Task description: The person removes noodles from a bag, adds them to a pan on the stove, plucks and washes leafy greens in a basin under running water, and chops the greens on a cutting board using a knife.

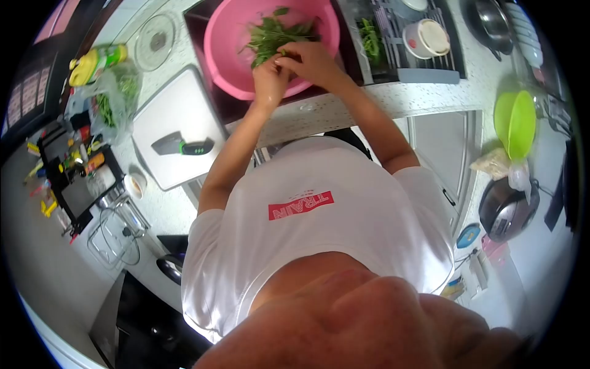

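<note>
A bunch of leafy greens (279, 38) is held over a pink basin (212, 46) at the top of the head view. My left hand (270, 79) is closed around the lower end of the bunch. From the other side my right hand (309, 61) reaches in, fingers bent and pressed onto the stems beside my left fingers. The two hands touch or nearly touch. Some of the fingertips are hidden among leaves and behind each other.
Left of the basin, a knife (181, 146) lies on a white cutting board (172, 111), near a plastic bag of greens (117, 101) and a yellow bottle (98, 64). On the right are a rack (428, 75), a white tub (426, 39), a green colander (515, 123) and a rice cooker (509, 209).
</note>
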Available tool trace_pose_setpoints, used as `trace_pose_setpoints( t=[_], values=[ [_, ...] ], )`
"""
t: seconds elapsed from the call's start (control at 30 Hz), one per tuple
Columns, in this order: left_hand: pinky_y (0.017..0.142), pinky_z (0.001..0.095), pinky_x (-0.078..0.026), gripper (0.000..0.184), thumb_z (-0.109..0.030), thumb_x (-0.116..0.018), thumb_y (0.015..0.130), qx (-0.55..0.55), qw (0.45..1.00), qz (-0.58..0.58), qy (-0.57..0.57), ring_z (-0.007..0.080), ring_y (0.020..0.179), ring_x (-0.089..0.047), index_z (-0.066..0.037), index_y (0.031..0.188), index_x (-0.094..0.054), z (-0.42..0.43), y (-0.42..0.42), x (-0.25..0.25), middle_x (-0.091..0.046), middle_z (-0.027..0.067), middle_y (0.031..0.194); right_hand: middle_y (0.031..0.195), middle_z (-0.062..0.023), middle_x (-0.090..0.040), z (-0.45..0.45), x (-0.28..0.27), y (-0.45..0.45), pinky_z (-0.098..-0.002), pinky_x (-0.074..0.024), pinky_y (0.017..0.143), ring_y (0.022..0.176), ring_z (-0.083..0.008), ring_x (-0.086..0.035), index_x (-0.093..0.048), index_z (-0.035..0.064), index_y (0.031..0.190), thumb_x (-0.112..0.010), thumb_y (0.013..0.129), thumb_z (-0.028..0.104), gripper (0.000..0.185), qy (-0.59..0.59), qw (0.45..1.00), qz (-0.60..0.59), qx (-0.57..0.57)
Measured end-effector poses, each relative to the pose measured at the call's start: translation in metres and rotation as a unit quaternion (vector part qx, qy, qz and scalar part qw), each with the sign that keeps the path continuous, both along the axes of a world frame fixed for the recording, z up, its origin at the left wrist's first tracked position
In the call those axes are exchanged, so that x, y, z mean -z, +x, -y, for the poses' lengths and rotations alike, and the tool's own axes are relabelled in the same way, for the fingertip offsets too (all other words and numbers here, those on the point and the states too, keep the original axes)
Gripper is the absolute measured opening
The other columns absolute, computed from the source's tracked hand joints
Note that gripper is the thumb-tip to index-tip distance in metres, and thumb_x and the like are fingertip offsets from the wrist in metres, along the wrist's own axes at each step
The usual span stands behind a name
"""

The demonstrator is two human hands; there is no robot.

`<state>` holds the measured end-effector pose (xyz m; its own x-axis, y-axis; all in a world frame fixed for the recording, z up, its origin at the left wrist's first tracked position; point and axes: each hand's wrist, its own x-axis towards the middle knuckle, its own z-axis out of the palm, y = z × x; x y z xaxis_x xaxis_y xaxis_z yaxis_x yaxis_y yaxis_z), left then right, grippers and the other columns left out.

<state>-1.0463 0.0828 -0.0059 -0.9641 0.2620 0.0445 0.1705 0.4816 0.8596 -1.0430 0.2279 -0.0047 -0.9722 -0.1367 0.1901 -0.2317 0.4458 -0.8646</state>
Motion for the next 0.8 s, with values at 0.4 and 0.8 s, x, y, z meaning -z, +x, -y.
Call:
trace_pose_setpoints(
  t=[0.4,0.8],
  values=[
    [0.079,0.0315,-0.048,0.043,-0.024,-0.071,0.075,0.015,0.986,-0.004,-0.166,0.0225,0.092,-0.061,-0.001,0.11,-0.06,-0.014,-0.006,0.048,-0.062,0.0167,0.104,0.088,-0.0166,-0.062,-0.139,0.028,-0.004,-0.0428,-0.05,0.067,0.078,-0.0373,-0.06,-0.053,0.003,0.11,-0.058,0.084,0.029,0.037,0.321,0.926,-0.013,0.198],
    [0.106,0.0534,-0.019,0.1,-0.06,-0.06,0.074,0.222,0.763,0.257,-0.55,0.0404,0.136,-0.008,-0.009,0.145,-0.011,0.019,-0.088,0.147,-0.009,0.0141,0.151,0.151,-0.0089,-0.007,0.034,0.176,-0.094,-0.0681,-0.0152,0.1,0.136,-0.039,-0.009,-0.025,0.0223,0.142,-0.06,0.076,0.044,0.078,0.456,0.829,0.255,-0.197]
  ],
)
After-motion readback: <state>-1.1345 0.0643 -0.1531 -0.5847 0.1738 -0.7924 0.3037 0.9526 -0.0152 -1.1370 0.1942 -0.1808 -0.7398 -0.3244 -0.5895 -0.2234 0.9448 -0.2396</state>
